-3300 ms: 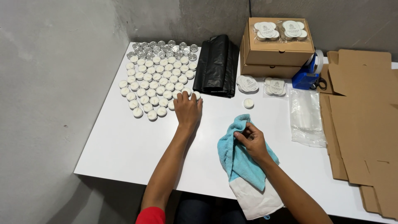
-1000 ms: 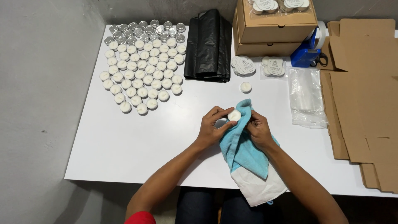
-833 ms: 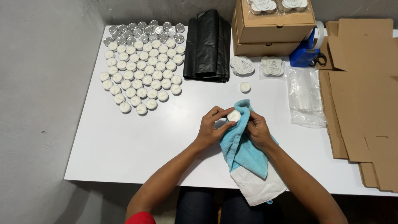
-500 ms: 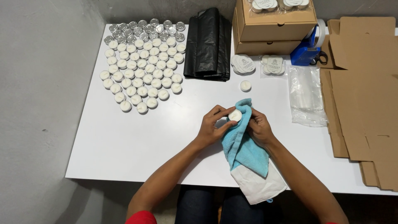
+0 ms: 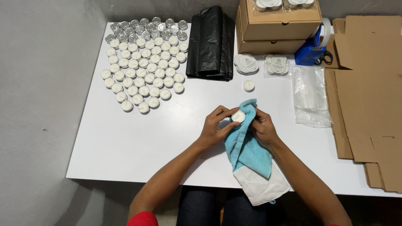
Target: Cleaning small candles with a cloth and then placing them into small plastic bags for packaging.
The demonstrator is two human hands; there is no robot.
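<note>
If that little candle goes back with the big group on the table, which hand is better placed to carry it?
Probably the left hand: its fingers already pinch the candle, and the group of candles lies on its side. The right hand grips the blue cloth.

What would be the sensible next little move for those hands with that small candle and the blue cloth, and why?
Probably turn the tealight a little in the left hand so the blue cloth, pressed on by the right hand, reaches another part of the rim. Both hands meet at the candle with the cloth wrapped against it, which looks like wiping.
</note>
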